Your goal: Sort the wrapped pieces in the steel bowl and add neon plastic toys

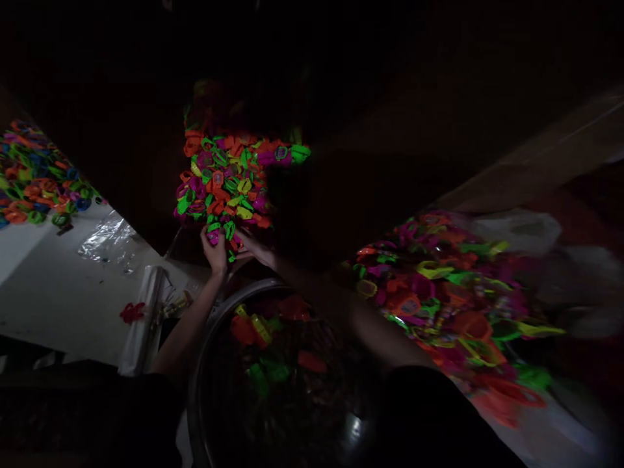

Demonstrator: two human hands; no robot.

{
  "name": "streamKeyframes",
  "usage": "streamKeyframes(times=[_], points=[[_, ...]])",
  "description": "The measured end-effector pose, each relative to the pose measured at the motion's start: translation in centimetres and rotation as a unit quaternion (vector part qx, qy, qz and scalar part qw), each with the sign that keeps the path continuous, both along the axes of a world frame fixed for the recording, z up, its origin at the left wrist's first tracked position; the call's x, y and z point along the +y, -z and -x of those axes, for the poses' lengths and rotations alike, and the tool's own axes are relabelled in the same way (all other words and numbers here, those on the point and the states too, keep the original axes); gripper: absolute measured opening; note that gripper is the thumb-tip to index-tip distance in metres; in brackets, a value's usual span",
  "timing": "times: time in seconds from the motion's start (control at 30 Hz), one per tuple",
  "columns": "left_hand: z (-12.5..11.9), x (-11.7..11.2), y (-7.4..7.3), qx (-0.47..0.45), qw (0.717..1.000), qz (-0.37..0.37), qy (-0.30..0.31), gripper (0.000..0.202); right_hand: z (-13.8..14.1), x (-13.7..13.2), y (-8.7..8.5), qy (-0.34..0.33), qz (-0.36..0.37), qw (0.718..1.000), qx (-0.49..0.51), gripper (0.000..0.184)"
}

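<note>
Both of my hands reach forward into the near edge of a heap of small bright plastic pieces, pink, green, orange and yellow. My left hand curls its fingers around a few pieces at the heap's bottom edge. My right hand lies just to its right, fingers bent into the same pieces. Below my arms stands a round metal bowl with a few orange, yellow and green pieces in it. The scene is very dark.
A large clear bag of the same coloured pieces lies at the right. Another spread of pieces covers the far left of a white surface. Crumpled clear plastic and a white packet lie on it.
</note>
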State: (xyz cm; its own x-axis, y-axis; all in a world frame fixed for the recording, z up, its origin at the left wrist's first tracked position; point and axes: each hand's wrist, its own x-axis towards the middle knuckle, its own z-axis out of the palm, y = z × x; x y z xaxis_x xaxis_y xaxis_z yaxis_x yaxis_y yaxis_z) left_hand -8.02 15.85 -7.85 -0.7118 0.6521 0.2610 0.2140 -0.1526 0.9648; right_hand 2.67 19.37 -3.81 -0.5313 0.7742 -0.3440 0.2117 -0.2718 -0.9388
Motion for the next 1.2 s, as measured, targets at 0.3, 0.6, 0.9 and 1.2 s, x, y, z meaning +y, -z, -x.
streamKeyframes(times=[0.3,0.6,0.9,1.2], points=[[-2.1,-5.7,-8.3,0.054,0.997,-0.061,0.005,0.04,-2.2,-6.3,-7.9,0.057,-0.044,0.997,0.031,0.051],[-10.7,-18.5,-10.4,0.069,0.99,-0.046,0.115,0.049,-12.5,-17.3,-9.3,0.039,-0.215,0.973,-0.071,0.044],[-7.9,-21.5,-9.3,0.32,0.908,0.023,0.268,0.034,-19.7,-20.7,-6.1,-0.051,-0.426,0.885,-0.184,0.04],[4.9,-14.9,-3.3,0.386,0.872,0.218,0.209,0.048,-24.0,-25.0,-0.3,-0.106,-0.366,0.895,-0.23,0.03]])
